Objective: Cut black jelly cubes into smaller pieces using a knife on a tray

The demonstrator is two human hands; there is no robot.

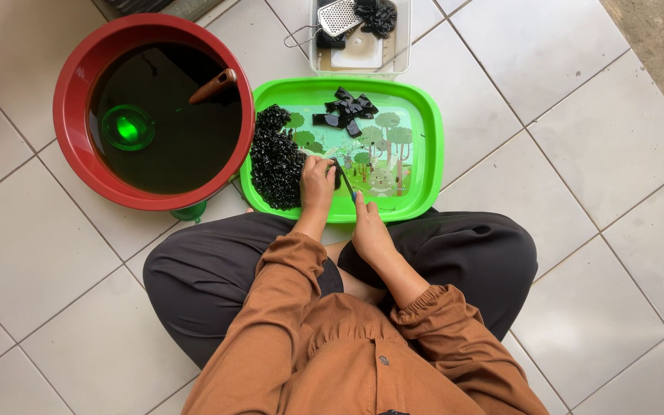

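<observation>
Black jelly (335, 175) is pinned by the left hand (317, 183) at the tray's (424, 138) near edge; right hand (368, 227) grips a knife (345, 180), which could nick those close fingertips.

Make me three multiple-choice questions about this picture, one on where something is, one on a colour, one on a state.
1. Where is the heap of cut black pieces?
A. tray's left side
B. clear tub
C. floor

2. What colour is the basin?
A. blue
B. red
C. white

3. What is the right hand doing?
A. resting open
B. holding a knife
C. lifting the tray

Answers: 1 A, the heap lies on the left of the green tray; 2 B, its rim is red; 3 B, its grip closes on the handle, blade over the tray.
</observation>
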